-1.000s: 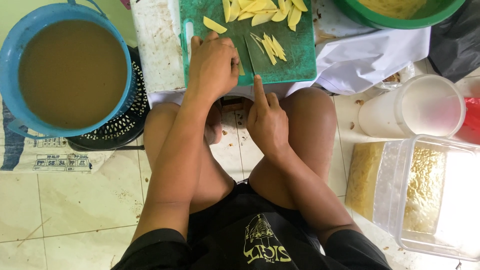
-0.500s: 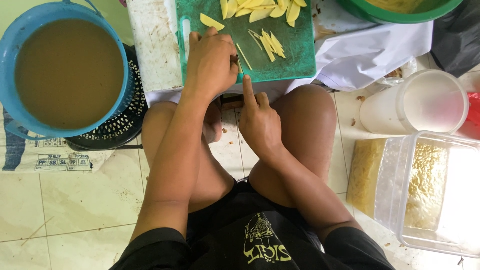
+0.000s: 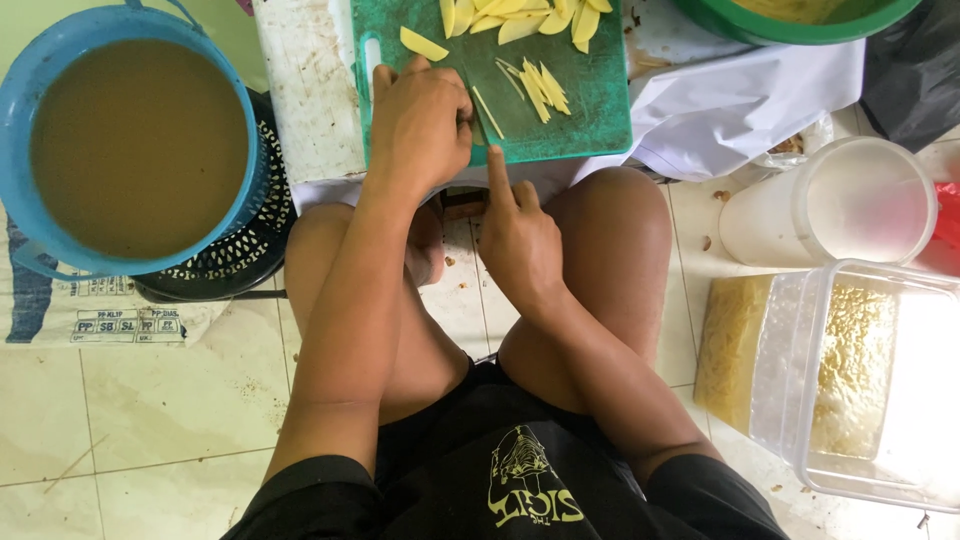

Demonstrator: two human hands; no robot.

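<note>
The green cutting board (image 3: pixel 590 100) is lying at the top centre of the frame, on a worn white surface (image 3: pixel 310 90), carrying pale yellow slices (image 3: pixel 520 20) along its far edge and thin yellow strips (image 3: pixel 535 85) nearer the middle. The left hand (image 3: pixel 420 125) is resting knuckles-up on the board's lower left, fingers curled together over something hidden beneath them (what it is, I cannot tell). The right hand (image 3: pixel 515 235) is sitting just below the board's near edge, closed except for a forefinger pointing up at it; a second ago that hand was lying a little further right, so it is drifting left toward the other hand while the strips are staying put. At the upper left a blue bucket (image 3: pixel 240 170) of brown liquid is standing on a black basket (image 3: pixel 250 270). At the right, a white tumbler (image 3: pixel 770 215) and a clear tub (image 3: pixel 860 400) of pale shreds are sitting on the tiled floor (image 3: pixel 150 400).
</note>
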